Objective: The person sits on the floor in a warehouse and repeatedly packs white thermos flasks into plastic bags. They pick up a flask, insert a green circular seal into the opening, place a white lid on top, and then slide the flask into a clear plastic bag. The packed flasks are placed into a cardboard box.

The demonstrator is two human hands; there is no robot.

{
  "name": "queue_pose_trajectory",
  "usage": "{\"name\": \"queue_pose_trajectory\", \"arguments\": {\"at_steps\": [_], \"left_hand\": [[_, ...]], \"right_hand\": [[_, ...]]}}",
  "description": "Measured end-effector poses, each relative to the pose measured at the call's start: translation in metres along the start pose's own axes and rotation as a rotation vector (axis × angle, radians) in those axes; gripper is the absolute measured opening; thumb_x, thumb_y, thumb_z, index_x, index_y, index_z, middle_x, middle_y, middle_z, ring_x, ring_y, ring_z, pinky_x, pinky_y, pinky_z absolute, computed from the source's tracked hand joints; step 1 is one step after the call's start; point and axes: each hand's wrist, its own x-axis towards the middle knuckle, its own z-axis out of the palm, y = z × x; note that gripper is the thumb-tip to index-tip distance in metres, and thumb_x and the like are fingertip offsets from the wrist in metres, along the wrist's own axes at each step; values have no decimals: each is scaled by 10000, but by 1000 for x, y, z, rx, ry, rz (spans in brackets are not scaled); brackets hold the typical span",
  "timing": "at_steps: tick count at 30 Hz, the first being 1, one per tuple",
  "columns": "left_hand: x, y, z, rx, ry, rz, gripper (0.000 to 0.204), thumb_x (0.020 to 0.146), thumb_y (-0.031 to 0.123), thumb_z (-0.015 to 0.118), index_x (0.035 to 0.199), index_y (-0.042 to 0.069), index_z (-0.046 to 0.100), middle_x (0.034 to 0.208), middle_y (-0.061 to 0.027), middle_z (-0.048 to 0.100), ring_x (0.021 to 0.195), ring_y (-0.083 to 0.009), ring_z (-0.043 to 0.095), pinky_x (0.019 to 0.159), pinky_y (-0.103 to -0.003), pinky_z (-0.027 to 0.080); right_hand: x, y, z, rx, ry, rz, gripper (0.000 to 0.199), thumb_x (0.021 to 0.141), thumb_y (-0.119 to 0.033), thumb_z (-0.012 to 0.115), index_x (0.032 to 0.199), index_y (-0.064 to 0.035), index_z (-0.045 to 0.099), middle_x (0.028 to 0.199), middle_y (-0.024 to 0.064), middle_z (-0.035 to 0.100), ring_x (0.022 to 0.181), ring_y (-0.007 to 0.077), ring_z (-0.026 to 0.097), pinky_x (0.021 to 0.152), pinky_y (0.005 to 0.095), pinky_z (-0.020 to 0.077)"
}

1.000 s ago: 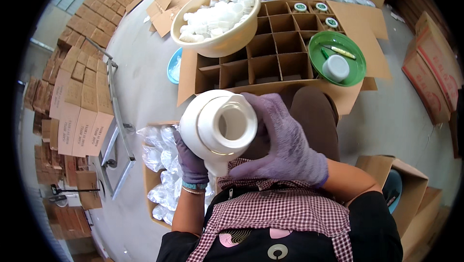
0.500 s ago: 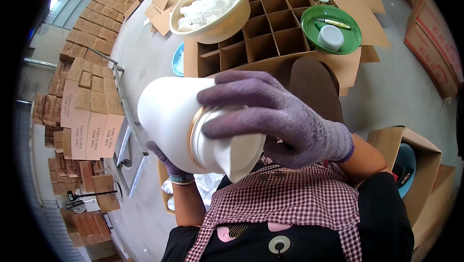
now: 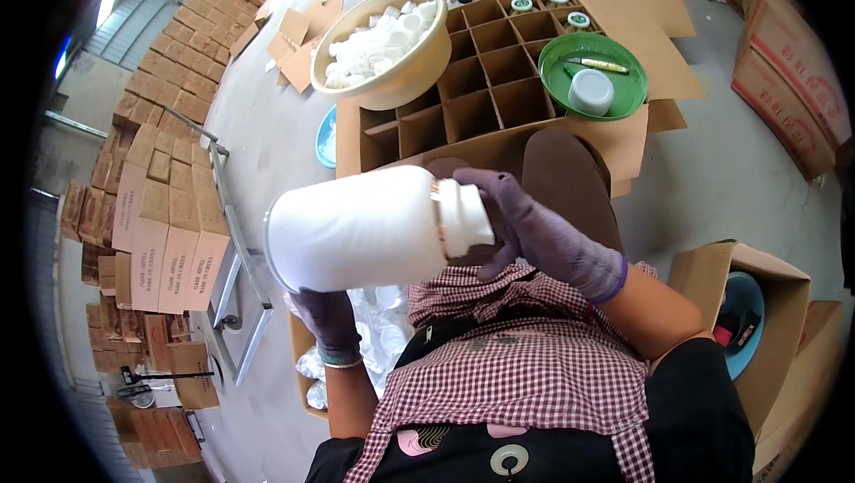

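Note:
A large white flask lies sideways across my lap, its base to the left. A copper-coloured ring circles it below the white, spouted neck. My left hand, in a purple-grey glove, holds the flask from underneath near the base; some fingers are hidden behind it. At the neck end is my gloved right hand, with its fingers apart. Its index finger reaches over the top of the neck and its thumb points below; whether they touch it is unclear.
Ahead stands a divided cardboard carton bearing a cream basin of white plastic parts and a green tray with a white cap and a knife. An open box sits at right. Stacked cartons and a metal trolley stand left.
The flask has turned more level, its neck swinging up and right. My right hand has loosened from around the neck and shifted right. My left hand has come into fuller view beneath the base.

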Motion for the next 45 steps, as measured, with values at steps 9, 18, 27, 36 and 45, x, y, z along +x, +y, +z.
{"name": "queue_pose_trajectory", "arguments": {"at_steps": [9, 18, 27, 36, 45], "left_hand": [[15, -32, 0, 75, -170, -137, 519, 1059, 370, 475, 1413, -9, 498, 1348, -176, 610, 1252, -297, 577, 1134, -404, 393], [-2, -37, 69, -651, -128, -542, 710, 1058, 641, 306, 1406, 73, 549, 1353, -56, 620, 1265, -181, 563, 1098, -364, 433], [154, -92, 193, 674, -292, 592, 478, 768, 425, 827, 988, 73, 590, 1020, -140, 583, 995, -355, 564, 892, -469, 454], [210, -72, 288, 1266, -1184, 299, 635, 728, 617, 778, 1121, 124, 708, 1067, -150, 676, 1131, -326, 629, 1029, -500, 457], [374, -47, 234, 1161, -163, 513, 481, 849, 391, 784, 1157, 39, 671, 1087, -147, 671, 853, -299, 689, 770, -403, 564]], "right_hand": [[14, 15, -19, -1431, -204, -1126, 621, 918, -330, 734, 1448, -141, 472, 1478, 209, 437, 1356, 442, 442, 1148, 527, 371], [2, 77, -52, -678, 367, -237, 1019, 783, -345, 860, 1544, -31, 259, 1425, 223, 389, 1315, 336, 448, 1121, 447, 394], [-35, 1, -117, -310, 778, -462, 644, 800, -86, 751, 1370, -93, 451, 1274, 87, 514, 1160, 229, 547, 1017, 358, 470], [-100, -23, -186, -611, 1081, -635, 755, 899, -494, 715, 1434, -49, 424, 1321, 101, 497, 1213, 234, 490, 1024, 384, 417], [-86, -22, -202, -302, 832, -765, 710, 1020, -490, 508, 1540, -36, 342, 1549, 138, 415, 1424, 287, 423, 1179, 457, 340]]}}
